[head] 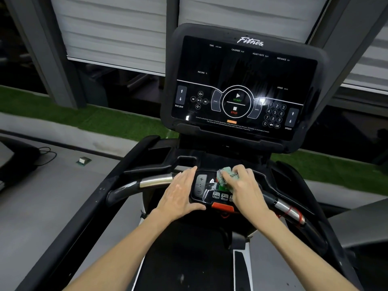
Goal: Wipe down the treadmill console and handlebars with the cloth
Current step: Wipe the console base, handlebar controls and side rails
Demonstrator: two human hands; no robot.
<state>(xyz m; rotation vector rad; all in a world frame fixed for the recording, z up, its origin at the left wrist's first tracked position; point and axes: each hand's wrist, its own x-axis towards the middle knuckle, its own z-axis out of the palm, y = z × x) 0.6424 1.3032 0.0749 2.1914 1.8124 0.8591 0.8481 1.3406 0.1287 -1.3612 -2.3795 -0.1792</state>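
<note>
Right hand [244, 186] grip bunches cloth [225, 177] on lower control panel [204, 191]; left hand [181, 191] flat, empty (bracing panel's left edge). Keep pressure light over buttons.

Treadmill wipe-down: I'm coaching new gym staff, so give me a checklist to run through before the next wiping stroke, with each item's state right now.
1. Cloth gripped in right hand: ok.
2. Cloth pressed on the lower control panel: ok.
3. Left hand bracing the panel's left edge, flat and open: ok.
4. Upper display dark, no readings lit: ok.
5. Orange safety clip seated below the panel: cannot tell.
6. Chrome handlebar sensors wiped already: cannot tell.
</note>
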